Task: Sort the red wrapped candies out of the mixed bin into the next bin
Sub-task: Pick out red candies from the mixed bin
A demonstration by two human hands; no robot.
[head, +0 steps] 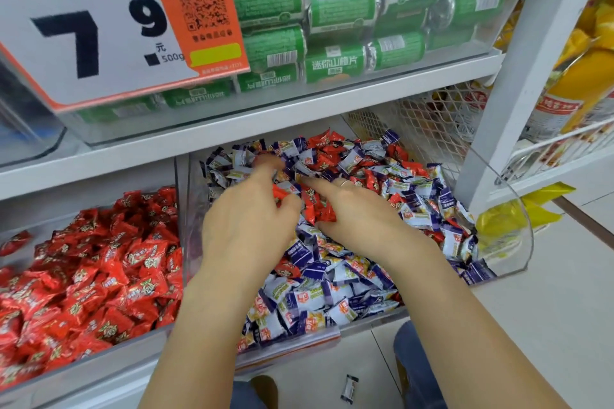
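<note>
Centre frame, both hands work in the mixed bin (pixel 498 262) among purple-white and red candies (pixel 315 206). Left hand (pixel 246 219) has its fingers curled, pinching a red candy, index stretched forward. Right hand (pixel 362 216) grips a bunch of red candies, index pointing. Lower left, the red bin (pixel 99 372) is full of red wrappers.

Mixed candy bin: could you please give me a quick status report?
Both hands, left and right, gathering red wrapped candies in clear plastic mixed bin. Red-only bin adjacent. Purple-white candies surround.
</note>
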